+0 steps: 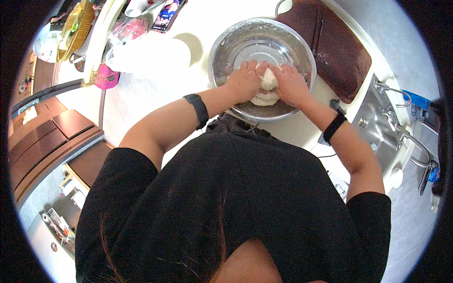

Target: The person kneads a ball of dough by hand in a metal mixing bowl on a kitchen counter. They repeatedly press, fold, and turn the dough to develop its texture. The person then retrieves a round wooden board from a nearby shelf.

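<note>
A wide stainless steel bowl [254,37] stands before me, its inner wall dusted and smeared with white residue. In its near half lies a lump of pale dough [266,99]. My left hand [246,81] grips the dough from the left, fingers curled over its far side. From the right, my right hand [292,85] holds the same lump, and the thumbs nearly meet at its top. Part of the dough bulges up between the hands and part shows below them. The fingertips on the far side are partly hidden. Each forearm wears a dark band.
Right of the bowl lies a dark brown board [339,53], beside a steel sink [377,131] with taps. To the left are a white round lid or plate [152,55], a plastic bag with reddish contents [131,28], a phone [168,14] and a pink object [106,77].
</note>
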Tool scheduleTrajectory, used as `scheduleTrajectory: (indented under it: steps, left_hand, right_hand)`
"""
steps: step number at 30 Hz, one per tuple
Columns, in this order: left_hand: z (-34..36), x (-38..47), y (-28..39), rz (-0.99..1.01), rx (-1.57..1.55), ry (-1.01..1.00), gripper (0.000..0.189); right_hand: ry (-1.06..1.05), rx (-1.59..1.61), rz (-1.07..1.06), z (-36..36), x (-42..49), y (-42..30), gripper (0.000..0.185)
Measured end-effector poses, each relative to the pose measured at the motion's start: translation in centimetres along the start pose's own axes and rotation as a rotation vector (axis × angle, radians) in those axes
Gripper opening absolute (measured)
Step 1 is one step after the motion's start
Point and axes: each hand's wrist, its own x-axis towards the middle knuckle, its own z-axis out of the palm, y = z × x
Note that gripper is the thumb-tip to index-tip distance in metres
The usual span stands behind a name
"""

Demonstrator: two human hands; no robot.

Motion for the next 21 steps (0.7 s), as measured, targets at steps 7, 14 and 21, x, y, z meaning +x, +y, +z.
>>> scheduleTrajectory:
  steps: [7,14,21]
  left_hand:
    - [0.2,4.7,-3.8,-0.038,-0.019,-0.041,0.071]
    - [-0.5,6.8,-5.3,0.035,-0.101,-0.293,0.074]
    - [-7.0,-0.5,-2.0,-0.023,-0.363,-0.587,0.102]
  right_hand:
    - [-0.018,0.069,0.04,0.6,5.4,3.7,0.04]
    - [-0.271,0.235,0.035,-1.3,8.4,4.4,0.066]
    - [-0.324,0.255,-0.002,-4.5,-0.1,2.2,0.09]
